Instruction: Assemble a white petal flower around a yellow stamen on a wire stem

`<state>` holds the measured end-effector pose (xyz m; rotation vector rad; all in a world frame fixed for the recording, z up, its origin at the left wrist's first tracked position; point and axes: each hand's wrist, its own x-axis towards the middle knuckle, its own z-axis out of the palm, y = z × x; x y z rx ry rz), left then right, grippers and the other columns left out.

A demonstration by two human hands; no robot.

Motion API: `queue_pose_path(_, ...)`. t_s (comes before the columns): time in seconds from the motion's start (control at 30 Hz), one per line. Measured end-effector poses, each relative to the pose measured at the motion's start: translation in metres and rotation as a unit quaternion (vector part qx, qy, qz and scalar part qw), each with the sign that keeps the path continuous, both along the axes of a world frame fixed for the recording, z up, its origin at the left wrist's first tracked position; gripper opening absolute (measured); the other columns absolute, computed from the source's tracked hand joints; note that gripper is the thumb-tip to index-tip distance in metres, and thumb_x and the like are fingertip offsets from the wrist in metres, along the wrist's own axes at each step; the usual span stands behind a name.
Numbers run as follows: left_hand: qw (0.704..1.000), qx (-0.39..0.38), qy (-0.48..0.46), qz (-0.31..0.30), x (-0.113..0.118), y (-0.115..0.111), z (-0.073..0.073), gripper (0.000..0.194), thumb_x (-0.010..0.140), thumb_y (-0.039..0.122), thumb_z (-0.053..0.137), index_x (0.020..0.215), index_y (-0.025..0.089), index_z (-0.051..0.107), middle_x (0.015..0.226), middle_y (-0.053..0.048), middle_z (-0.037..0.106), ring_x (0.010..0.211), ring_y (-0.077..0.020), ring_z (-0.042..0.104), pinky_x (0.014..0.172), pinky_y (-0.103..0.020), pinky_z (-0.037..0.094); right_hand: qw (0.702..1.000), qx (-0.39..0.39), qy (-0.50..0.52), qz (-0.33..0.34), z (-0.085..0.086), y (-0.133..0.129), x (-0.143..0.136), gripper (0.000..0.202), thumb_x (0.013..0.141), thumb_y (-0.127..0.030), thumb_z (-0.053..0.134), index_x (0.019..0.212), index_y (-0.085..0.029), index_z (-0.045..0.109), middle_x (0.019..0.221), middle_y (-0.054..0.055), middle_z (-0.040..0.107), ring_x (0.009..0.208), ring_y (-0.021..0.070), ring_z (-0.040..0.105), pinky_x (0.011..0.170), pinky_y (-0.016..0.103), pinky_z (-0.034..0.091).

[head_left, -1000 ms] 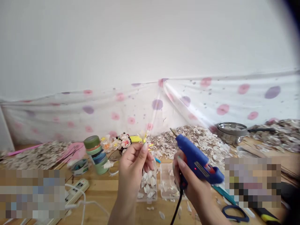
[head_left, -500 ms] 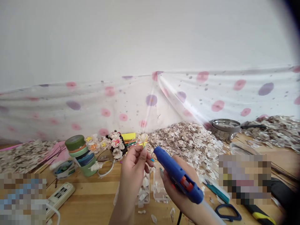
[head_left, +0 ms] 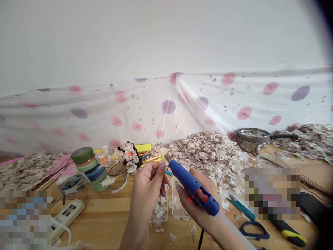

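Note:
My right hand (head_left: pixel 199 198) is wrapped round a blue hot glue gun (head_left: pixel 191 184), whose nozzle points up and left at a small pale flower (head_left: pixel 163 151) with a yellow base. My left hand (head_left: pixel 149 180) pinches that flower upright between thumb and fingertips. The nozzle tip is right beside the flower; whether they touch I cannot tell. Beneath my hands stands an open clear plastic box (head_left: pixel 179 203), and white petal-like flakes (head_left: pixel 160 210) lie in its left part. A dark cord runs down from the glue gun.
Behind my hands rises a heap of whitish flakes (head_left: pixel 208 156). Finished-looking flowers (head_left: pixel 129 154) and a stack of green tape rolls (head_left: pixel 88 166) stand left, above a power strip (head_left: pixel 69 218). To the right are metal bowls (head_left: pixel 252 140), a teal-handled tool (head_left: pixel 241 208) and dark blue scissor handles (head_left: pixel 254 230).
The glue gun has shifted slightly left and up, bringing its nozzle closer to the flower. My left hand keeps its pinch, and the view has shifted a little.

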<state>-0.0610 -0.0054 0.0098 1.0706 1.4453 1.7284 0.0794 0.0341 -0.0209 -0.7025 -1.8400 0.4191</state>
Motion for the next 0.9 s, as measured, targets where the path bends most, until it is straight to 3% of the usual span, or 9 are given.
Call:
queue_pose_path(0.53, 1.0, 0.007, 0.019, 0.004, 0.0005, -0.0031, 0.0017, 0.045, 0.077, 0.059, 0.072, 0.068, 0.016, 0.06, 0.052, 0.004, 0.056, 0.036, -0.0058, 0.045, 0.036, -0.016, 0.032, 1.0, -0.03, -0.004, 0.001, 0.002, 0.0006, -0.0001, 0.027, 0.08, -0.027, 0.058, 0.062, -0.024, 0.037, 0.052, -0.007, 0.042, 0.043, 0.0088, 0.041, 0.042, 0.02, 0.035)
queue_pose_path(0.9, 1.0, -0.005, 0.019, -0.005, -0.0011, -0.001, -0.0007, 0.047, 0.075, 0.062, 0.072, 0.071, 0.016, 0.061, 0.051, 0.004, 0.054, 0.036, -0.0052, 0.044, 0.036, -0.015, 0.031, 0.999, -0.035, -0.021, -0.014, -0.0066, 0.002, 0.0003, 0.028, 0.082, -0.031, 0.059, 0.065, -0.023, 0.04, 0.053, -0.006, 0.046, 0.043, 0.0091, 0.045, 0.042, 0.02, 0.037)
